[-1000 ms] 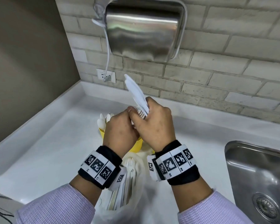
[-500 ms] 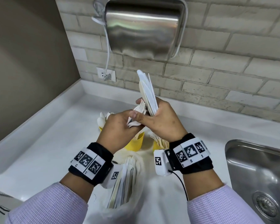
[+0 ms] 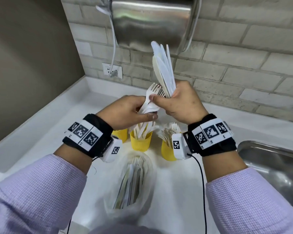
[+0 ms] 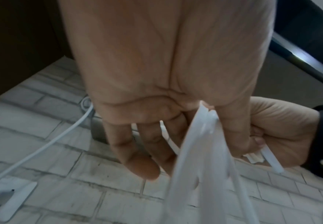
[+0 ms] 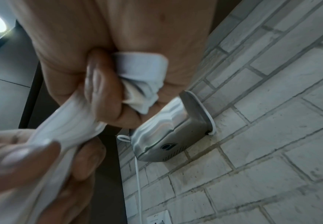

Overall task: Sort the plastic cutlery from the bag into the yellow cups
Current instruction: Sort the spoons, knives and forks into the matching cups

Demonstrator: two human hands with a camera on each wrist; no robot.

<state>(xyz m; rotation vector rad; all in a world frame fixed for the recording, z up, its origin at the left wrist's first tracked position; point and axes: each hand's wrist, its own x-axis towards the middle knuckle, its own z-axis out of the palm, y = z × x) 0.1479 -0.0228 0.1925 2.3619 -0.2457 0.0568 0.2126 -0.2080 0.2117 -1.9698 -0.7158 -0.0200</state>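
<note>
White plastic knives (image 3: 164, 71): we grip the bundle in our right hand (image 3: 181, 102).
Forks (image 3: 152, 97): our left hand (image 3: 125, 110) pinches them.
Yellow plastic cups (image 3: 139, 142): only the head view shows them.

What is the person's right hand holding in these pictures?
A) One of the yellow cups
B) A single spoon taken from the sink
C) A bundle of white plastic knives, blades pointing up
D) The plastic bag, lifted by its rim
C: in the head view the right hand grips a bundle of white plastic knives by the handles, blades up, while the left hand holds forks beside it.
</note>
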